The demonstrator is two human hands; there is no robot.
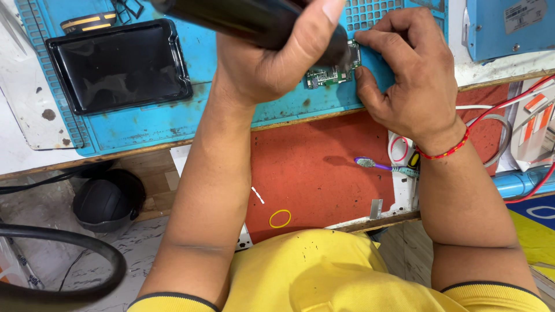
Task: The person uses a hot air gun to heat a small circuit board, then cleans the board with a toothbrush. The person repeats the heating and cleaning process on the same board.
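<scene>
My left hand [272, 58] grips a thick black cylindrical tool [243, 17], held slanted over a small green circuit board [329, 74]. The board lies on a blue work mat [202, 110] at the far side of the bench. The tool's tip end is hidden behind my fingers, right at the board. My right hand [407, 75] rests on the mat beside the board, with its fingertips pressing the board's right edge. A red thread band circles my right wrist.
A black tray [118, 66] lies on the mat at the left. On the red pull-out shelf [312, 167] are a purple toothbrush [376, 165] and a yellow rubber band [280, 218]. Red and white wires [509, 110] run at the right. A black hose [69, 254] curves at lower left.
</scene>
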